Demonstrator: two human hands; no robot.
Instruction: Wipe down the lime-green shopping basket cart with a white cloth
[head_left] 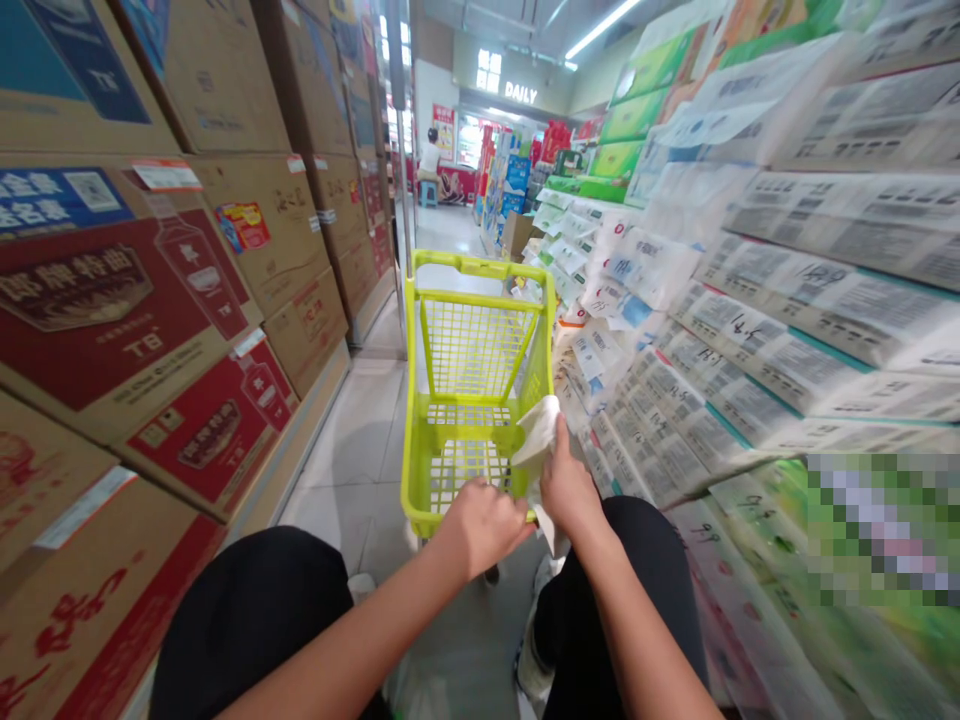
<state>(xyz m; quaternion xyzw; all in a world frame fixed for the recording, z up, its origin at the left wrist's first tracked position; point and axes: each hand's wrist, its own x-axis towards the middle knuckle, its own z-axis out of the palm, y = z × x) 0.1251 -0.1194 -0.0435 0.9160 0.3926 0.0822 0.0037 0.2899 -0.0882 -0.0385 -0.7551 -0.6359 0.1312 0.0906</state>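
Note:
A small yellow-green plastic shopping cart [484, 297] with grid walls stands right in front of me, between my knees. My left hand [480, 522] is closed on its near rim, knuckles up. At the near right corner, my right hand [568, 485] grips a white cloth [540, 428], which could also be a paper wipe. The cloth is draped over the cart's right side. Part of it sticks up above the rim, and a loose end hangs below my fingers. My right fingertips are partly hidden behind the cloth.
Stacked cardboard cartons [105, 290] line the left side of the aisle. Piles of plastic-wrapped tissue packs [720, 350] rise close on the right. Grey floor tiles [352, 430] run between them. Far ahead, a person [430, 158] sits on a blue stool [428, 192].

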